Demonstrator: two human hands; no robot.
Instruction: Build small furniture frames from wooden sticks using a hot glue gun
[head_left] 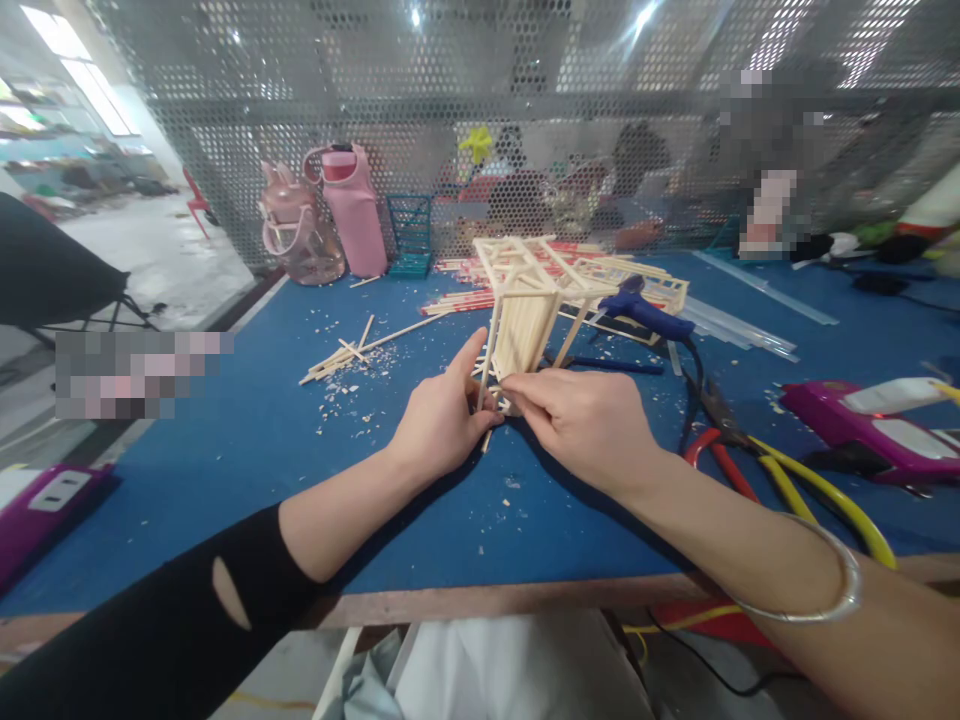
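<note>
A frame built of thin wooden sticks (536,285) stands tilted on the blue table (247,440), its lower end near the middle. My left hand (442,420) pinches that lower end from the left, thumb raised along a stick. My right hand (581,420) grips the same bottom sticks from the right, fingertips meeting the left hand's. A silver bangle (825,590) sits on my right forearm.
A blue glue gun (645,312) lies behind the frame. Pliers with red and yellow handles (750,465) rest to the right, by a purple box (877,425). Loose sticks (360,350) and chips lie on the left. Pink bottles (330,215) stand by the mesh wall.
</note>
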